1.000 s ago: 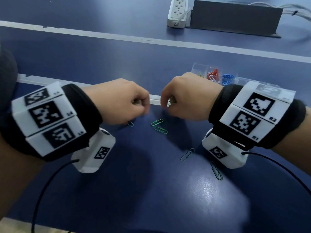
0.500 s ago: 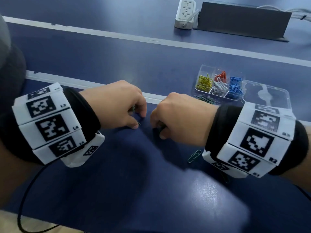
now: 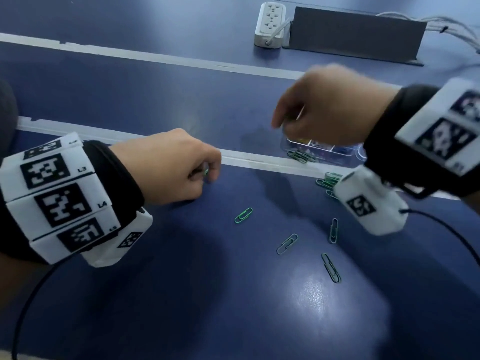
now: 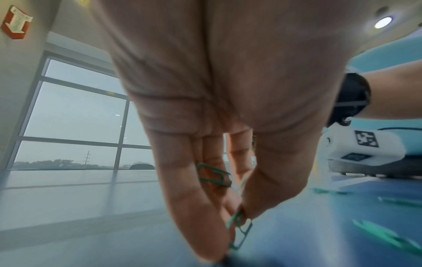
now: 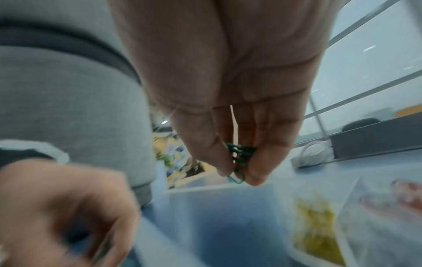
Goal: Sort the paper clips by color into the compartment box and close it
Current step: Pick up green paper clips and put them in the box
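Observation:
My left hand rests low on the blue table and pinches green paper clips at its fingertips, with another green clip tucked against its fingers. My right hand hovers over the clear compartment box, pinching a small bunch of green paper clips between thumb and fingers. Below it in the right wrist view lies an empty-looking compartment beside one holding yellow clips. Loose green clips lie on the table between my hands, and more by the box.
A white power strip and a dark grey box sit at the table's far edge, with cables to the right. White tape lines cross the tabletop. The box's open lid is mostly hidden behind my right wrist.
My right hand has lifted off the table and moved right and away to above the box, carrying green clips. The left hand has stayed low, still pinching clips.

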Demonstrator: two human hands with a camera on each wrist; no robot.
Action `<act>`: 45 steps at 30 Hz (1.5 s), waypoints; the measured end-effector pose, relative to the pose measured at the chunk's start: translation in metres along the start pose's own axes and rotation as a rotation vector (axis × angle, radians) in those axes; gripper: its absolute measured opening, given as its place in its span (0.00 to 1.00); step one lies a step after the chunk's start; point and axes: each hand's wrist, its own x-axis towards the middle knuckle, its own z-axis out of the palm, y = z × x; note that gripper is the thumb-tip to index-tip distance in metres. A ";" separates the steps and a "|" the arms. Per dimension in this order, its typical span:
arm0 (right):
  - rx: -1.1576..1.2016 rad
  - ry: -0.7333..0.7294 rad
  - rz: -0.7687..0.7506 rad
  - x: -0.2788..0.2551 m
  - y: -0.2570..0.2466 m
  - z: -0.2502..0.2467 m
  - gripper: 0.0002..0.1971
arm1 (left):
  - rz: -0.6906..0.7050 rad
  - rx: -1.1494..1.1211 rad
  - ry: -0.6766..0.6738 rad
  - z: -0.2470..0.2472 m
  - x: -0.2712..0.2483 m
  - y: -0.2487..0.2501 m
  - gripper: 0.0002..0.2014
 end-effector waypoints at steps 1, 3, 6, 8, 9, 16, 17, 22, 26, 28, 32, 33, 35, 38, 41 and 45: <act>0.056 0.040 0.064 0.006 0.010 -0.010 0.10 | 0.014 -0.013 0.022 -0.003 0.005 0.004 0.09; 0.161 0.088 0.173 0.018 0.027 -0.024 0.08 | 0.044 -0.049 0.062 -0.011 0.020 0.015 0.08; 0.184 0.078 0.270 0.032 0.041 -0.024 0.07 | 0.042 -0.169 0.098 -0.025 0.053 0.035 0.08; 0.190 0.033 0.307 0.039 0.043 -0.020 0.07 | 0.033 -0.255 0.114 -0.033 0.076 0.047 0.08; 0.194 0.016 0.317 0.043 0.043 -0.017 0.07 | 0.028 -0.294 0.127 -0.036 0.087 0.052 0.08; 0.272 -0.021 0.347 0.048 0.046 -0.012 0.09 | 0.019 -0.381 0.181 -0.041 0.127 0.064 0.09; 0.274 -0.018 0.343 0.047 0.046 -0.013 0.10 | 0.028 -0.377 0.187 -0.040 0.129 0.065 0.09; 0.343 0.008 0.353 0.042 0.053 -0.017 0.12 | 0.082 -0.377 0.260 -0.043 0.132 0.074 0.11; 0.427 0.074 0.354 0.035 0.056 -0.023 0.16 | 0.169 -0.236 0.292 -0.043 0.137 0.082 0.14; 0.445 0.085 0.351 0.028 0.058 -0.025 0.16 | 0.193 -0.172 0.294 -0.043 0.140 0.086 0.15; 0.437 0.107 0.333 0.013 0.064 -0.023 0.15 | 0.223 -0.110 0.310 -0.043 0.141 0.090 0.16; 0.424 0.115 0.325 0.009 0.066 -0.022 0.15 | 0.228 -0.117 0.310 -0.043 0.141 0.090 0.16; 0.404 0.132 0.310 0.002 0.071 -0.019 0.17 | 0.232 -0.173 0.300 -0.043 0.139 0.089 0.16; 0.355 0.157 0.268 -0.010 0.074 -0.017 0.17 | 0.239 -0.313 0.279 -0.041 0.134 0.085 0.15; 0.262 0.138 0.208 -0.021 0.069 -0.012 0.11 | 0.224 -0.360 0.360 -0.041 0.123 0.076 0.10; 0.089 0.056 0.128 -0.028 0.053 0.004 0.10 | 0.188 -0.191 0.332 -0.039 0.096 0.062 0.06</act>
